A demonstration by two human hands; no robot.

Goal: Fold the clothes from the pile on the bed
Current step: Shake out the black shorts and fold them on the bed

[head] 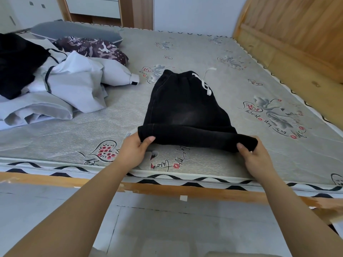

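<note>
Black trousers [187, 108] lie folded at the frame's centre on the bed [204, 52]; left hand [134, 151] and right hand [257, 156] each pinch the near folded edge; clothes pile [55, 86] upper left.

Black trousers [187, 108] with white drawstring [204, 84], grey flower-printed mattress [204, 52], grey-white clothes pile [61, 89], camouflage pillow [92, 47]

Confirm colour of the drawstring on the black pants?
White drawstring, at the waistband of the black pants; seen in the head view.

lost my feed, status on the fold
Left hand and right hand grip near fold of black pants. Pile waits left. Nothing in the way.
</note>
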